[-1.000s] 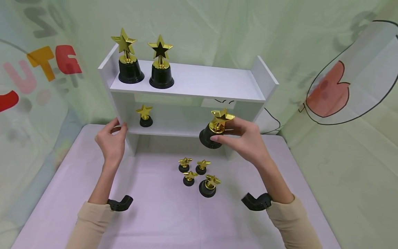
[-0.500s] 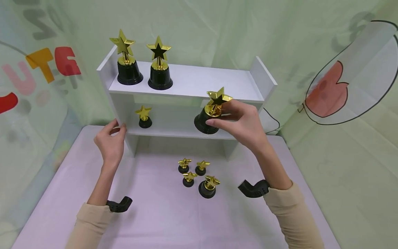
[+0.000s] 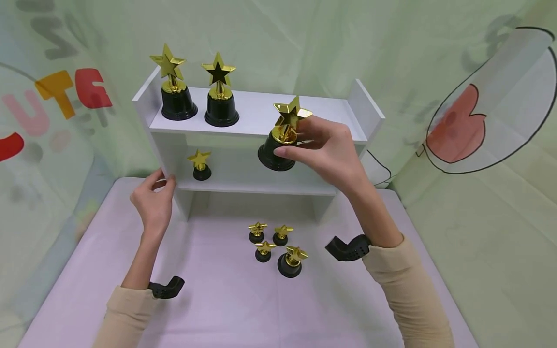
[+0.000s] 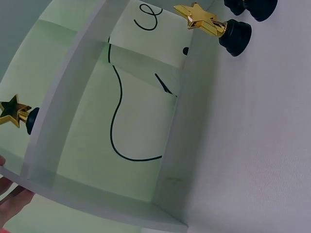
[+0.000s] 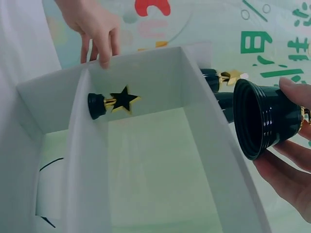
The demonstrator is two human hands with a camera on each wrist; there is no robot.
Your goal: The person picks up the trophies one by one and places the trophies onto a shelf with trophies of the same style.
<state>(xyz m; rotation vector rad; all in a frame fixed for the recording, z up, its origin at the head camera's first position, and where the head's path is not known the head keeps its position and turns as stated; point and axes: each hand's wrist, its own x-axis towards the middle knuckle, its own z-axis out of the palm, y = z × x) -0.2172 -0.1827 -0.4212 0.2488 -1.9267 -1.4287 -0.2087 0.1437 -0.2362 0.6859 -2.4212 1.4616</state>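
My right hand (image 3: 332, 152) grips a large star trophy (image 3: 278, 153) by its black base, thumb in front and fingers behind. It hangs slightly tilted before the white shelf unit (image 3: 256, 187), near the top board's front edge. The right wrist view shows the hollow underside of its base (image 5: 267, 119). With thumb and fingers, my left hand (image 3: 153, 200) pinches the unit's left side panel. Two large star trophies, one at the left end (image 3: 178, 104) and another beside it (image 3: 222, 108), stand on the top board. A small star trophy (image 3: 201, 171) stands on the middle board.
On the lilac tablecloth (image 3: 230, 299), several smaller trophies stand in front of the unit, among them a medium one (image 3: 290, 266). The top board's raised right side (image 3: 367, 108) borders the right hand. Printed curtains surround the table.
My right hand has lifted the trophy up and leftward, from before the middle board to near the top board's edge. The left hand stays on the side panel.
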